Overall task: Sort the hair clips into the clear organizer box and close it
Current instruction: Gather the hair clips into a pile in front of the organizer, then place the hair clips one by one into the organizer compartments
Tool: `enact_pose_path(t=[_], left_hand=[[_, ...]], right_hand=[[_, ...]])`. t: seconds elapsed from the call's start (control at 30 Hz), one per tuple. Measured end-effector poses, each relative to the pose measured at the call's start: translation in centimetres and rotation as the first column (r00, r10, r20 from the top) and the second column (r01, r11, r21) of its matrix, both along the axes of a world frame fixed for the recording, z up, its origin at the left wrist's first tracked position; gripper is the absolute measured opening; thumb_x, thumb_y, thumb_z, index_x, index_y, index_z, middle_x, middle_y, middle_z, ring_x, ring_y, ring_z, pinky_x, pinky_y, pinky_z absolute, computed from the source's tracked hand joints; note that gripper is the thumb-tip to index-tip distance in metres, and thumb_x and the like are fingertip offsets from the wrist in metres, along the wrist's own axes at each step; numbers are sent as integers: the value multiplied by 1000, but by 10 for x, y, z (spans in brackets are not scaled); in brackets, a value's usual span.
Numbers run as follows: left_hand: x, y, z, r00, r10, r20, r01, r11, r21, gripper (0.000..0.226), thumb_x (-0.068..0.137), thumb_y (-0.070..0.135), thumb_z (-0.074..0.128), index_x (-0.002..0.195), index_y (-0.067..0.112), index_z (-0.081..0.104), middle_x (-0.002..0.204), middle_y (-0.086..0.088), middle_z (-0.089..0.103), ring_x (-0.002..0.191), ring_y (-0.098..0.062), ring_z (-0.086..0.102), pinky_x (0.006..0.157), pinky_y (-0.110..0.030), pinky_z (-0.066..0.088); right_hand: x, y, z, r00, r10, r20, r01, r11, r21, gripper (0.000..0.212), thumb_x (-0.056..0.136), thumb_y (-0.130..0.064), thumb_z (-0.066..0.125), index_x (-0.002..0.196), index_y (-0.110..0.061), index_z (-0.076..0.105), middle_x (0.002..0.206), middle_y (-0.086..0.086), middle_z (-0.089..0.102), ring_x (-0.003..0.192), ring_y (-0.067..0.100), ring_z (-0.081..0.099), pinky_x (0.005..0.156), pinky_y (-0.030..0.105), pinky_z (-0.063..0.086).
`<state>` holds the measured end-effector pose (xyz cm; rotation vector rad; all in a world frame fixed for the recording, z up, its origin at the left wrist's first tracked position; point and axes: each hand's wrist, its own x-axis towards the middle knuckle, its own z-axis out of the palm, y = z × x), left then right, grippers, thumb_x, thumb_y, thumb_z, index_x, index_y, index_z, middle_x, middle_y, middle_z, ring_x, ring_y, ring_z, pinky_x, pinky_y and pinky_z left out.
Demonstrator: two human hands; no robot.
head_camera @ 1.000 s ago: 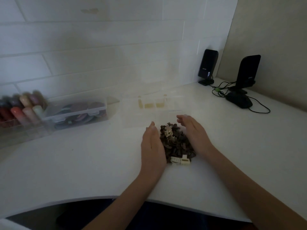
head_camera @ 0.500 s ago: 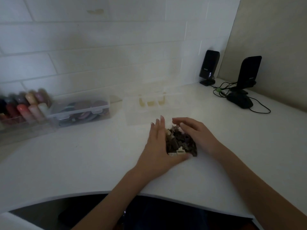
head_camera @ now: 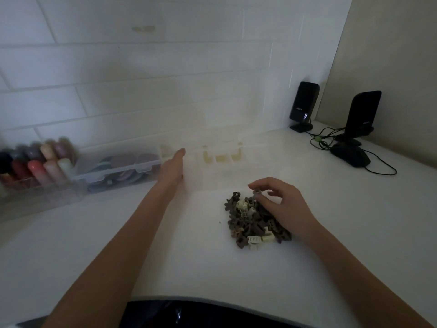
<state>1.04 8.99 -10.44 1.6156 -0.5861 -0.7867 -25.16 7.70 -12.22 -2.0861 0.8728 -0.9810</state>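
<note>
At the bottom of the frame a white table (head_camera: 179, 263) has a curved front edge, with dark cloth below it. Two bare arms reach up from the bottom corners.

A little right of the middle lies a heap of hair clips (head_camera: 254, 220), mostly brown with a few cream ones. The right hand (head_camera: 281, 204) rests on the right side of the heap. Its fingers are curled, and the fingertips pinch one small brown clip (head_camera: 256, 192) at the top of the heap.

The left hand (head_camera: 172, 170) is stretched out flat, left of the middle, with straight fingers that hold nothing. It lies at the left end of the clear organizer box (head_camera: 227, 162), which sits just behind the heap. The box is very pale and hard to see. Its lid looks to be standing up, and some of its little spaces look yellowish.

At the left edge stand some blurry colored bottles (head_camera: 35, 162) and a closed clear case (head_camera: 118, 169) with round things inside.

At the far right are two black speakers (head_camera: 305, 106) with wires (head_camera: 324, 140). Behind everything is a white tiled wall (head_camera: 142, 79), and a tan wall is at the upper right.
</note>
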Motion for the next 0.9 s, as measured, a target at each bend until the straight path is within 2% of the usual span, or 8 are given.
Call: enact_pose_path(t=[0.1,0.2,0.27,0.33,0.43,0.6,0.7,0.9], left_hand=[[3,-10,7,992,-61,-115,56,998,-42,35,92,43,47,90,11,62,106,-12,60,83,-22,57,71,-29,45],[7,-19,4,989,-98,-111,90,993,-73,26,93,34,51,88,12,63,112,-8,61,99,-21,50,84,-33,40],[2,-20,3,984,-93,-150,74,989,-126,30,95,32,48,102,8,63,108,-1,59,100,-15,51,82,-31,40],[-4,-19,2,986,-89,-138,58,976,-209,28,96,35,43,110,14,57,111,3,58,102,-11,55,84,-30,46],[-8,-15,-2,985,-107,-132,65,954,-292,18,97,37,40,99,26,54,120,5,53,113,-17,51,101,-36,38],[-8,-10,-6,976,-187,-108,134,917,-375,20,99,34,37,91,29,54,111,10,57,107,-19,57,97,-37,40],[-8,-9,-6,980,-192,-60,153,906,-395,20,99,33,36,91,28,53,108,11,57,106,-18,57,94,-35,40],[-6,-9,-8,980,-196,-43,160,894,-417,20,98,33,38,90,28,55,108,10,60,102,-16,59,96,-37,41]], right_hand=[[1,0,-1,1000,11,24,-11,1000,2,15,86,-11,64,95,-22,69,96,-11,69,89,6,63,83,23,51],[4,0,-4,999,7,51,-10,998,58,15,86,-9,64,93,-21,69,94,-8,70,83,11,64,78,29,55],[3,0,-4,996,13,87,-21,996,90,17,86,-7,65,95,-21,67,95,-8,70,84,11,65,78,27,54],[3,-1,-4,992,8,123,-22,993,113,19,85,-6,66,97,-21,66,97,-7,71,86,11,66,80,24,53],[4,-1,-3,988,-17,156,-3,992,127,17,83,-4,67,95,-16,66,95,-4,70,84,11,66,79,20,52],[4,5,4,968,-56,245,20,989,146,14,81,-4,70,88,-13,62,87,1,71,80,15,70,73,21,54],[9,4,17,957,-80,277,71,997,43,14,80,-9,72,85,-13,60,82,-2,72,78,15,70,67,21,54],[42,-23,34,991,-134,5,128,941,-314,10,83,-17,68,85,-24,62,94,-18,68,94,7,56,77,18,43]])
